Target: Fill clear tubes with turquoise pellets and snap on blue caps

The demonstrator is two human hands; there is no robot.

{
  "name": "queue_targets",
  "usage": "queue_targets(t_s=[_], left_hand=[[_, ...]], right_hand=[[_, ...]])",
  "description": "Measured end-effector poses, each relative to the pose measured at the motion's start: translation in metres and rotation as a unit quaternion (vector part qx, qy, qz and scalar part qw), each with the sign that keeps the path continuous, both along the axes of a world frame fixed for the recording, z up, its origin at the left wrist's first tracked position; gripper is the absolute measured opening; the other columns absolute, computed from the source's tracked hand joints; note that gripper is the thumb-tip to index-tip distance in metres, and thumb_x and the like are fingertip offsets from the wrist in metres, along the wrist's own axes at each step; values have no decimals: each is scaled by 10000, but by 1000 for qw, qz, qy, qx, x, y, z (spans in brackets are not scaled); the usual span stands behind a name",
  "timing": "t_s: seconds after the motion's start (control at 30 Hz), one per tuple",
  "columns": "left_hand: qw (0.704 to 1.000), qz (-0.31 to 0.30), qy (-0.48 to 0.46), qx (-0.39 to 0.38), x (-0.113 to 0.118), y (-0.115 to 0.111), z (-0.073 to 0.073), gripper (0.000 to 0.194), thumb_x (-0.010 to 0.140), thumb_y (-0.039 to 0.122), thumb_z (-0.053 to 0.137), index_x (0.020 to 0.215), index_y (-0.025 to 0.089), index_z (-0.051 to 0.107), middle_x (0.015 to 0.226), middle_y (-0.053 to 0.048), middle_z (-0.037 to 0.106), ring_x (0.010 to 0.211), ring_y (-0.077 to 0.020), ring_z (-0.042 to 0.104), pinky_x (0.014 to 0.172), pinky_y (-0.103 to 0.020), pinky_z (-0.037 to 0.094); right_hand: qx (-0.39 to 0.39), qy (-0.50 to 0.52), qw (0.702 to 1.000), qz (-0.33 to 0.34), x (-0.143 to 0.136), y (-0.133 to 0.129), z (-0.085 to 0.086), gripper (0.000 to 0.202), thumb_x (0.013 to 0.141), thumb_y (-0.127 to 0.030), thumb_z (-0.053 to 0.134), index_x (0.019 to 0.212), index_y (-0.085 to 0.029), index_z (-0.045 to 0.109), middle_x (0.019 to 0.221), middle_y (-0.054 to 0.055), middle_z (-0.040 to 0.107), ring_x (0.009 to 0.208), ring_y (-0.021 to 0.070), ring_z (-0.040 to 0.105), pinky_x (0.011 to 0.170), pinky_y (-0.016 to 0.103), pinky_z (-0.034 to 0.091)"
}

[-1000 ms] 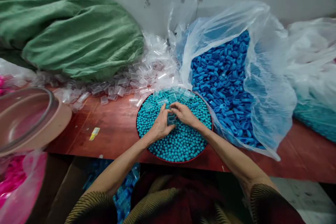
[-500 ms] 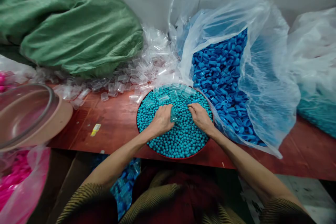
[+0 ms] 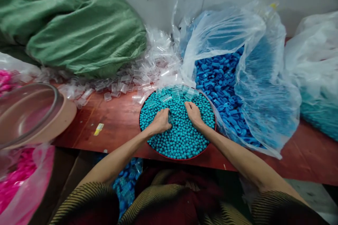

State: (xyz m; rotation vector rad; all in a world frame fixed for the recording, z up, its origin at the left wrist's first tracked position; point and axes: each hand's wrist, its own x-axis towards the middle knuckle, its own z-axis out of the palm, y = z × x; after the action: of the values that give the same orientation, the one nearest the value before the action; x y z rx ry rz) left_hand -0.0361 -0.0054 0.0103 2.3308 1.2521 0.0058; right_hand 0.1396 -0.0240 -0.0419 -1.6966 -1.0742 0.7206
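A round red-rimmed basin (image 3: 182, 144) full of small turquoise balls stands at the front of the red table. Over its left half is my left hand (image 3: 161, 121), its fingers wrapped round a clear plastic piece (image 3: 169, 116). My right hand (image 3: 194, 113) is over the balls right of the middle, fingers bent together; whatever they may hold is hidden. Several clear pieces (image 3: 175, 94) lie on the balls at the far side of the basin.
Clear pieces (image 3: 158, 66) are heaped behind the basin, beside a green sack (image 3: 87, 31). An open bag of blue parts (image 3: 221, 81) is to the right. Pinkish tubs (image 3: 63, 116) stand at the left, above pink parts (image 3: 19, 175).
My right hand has moved slightly left, and its blue piece no longer shows. My left hand has shifted a little left with the clear piece. The blue parts' bag opening sags lower.
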Motion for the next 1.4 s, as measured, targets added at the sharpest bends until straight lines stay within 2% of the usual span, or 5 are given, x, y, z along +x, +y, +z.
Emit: queue_targets(t_s=[0.27,0.57,0.87,1.1,1.4], left_hand=[[973,84,-206,-57,10,-1,-29,706,640,183,628,1271,126,316,1178,-133,552,1096,-256,548,970,-429,444],[960,22,-262,-99,21,15,-55,557,647,139,526,1202,124,485,1109,-115,625,1099,-285,555,981,-481,448],[948,51,-300,-98,12,-5,-32,780,656,110,597,1360,136,262,1294,-132,503,1148,-233,529,1014,-396,421],[973,121,-175,88,7,-29,-23,254,772,197,589,1012,167,513,1005,-74,587,993,-230,561,896,-381,452],[989,67,-82,105,10,-33,-14,197,820,211,561,1017,207,569,955,-39,582,873,-191,568,744,-290,446]], right_hand=[[-11,123,992,3,-23,7,6,466,838,-559,365,778,-181,630,760,26,671,795,188,605,774,325,502],[35,-136,982,125,-43,-2,23,387,858,-355,508,1161,-136,605,1163,150,588,1120,237,538,1006,401,402],[15,-331,938,101,11,-33,47,251,915,-249,439,997,-201,671,1012,73,669,969,193,608,880,310,456],[-129,-425,888,118,20,-18,39,328,873,-312,526,1169,-178,569,1098,107,662,1020,237,598,813,303,439],[-147,-419,879,171,17,-9,36,268,889,-270,457,1092,-161,593,1055,107,676,1010,242,602,815,310,425]])
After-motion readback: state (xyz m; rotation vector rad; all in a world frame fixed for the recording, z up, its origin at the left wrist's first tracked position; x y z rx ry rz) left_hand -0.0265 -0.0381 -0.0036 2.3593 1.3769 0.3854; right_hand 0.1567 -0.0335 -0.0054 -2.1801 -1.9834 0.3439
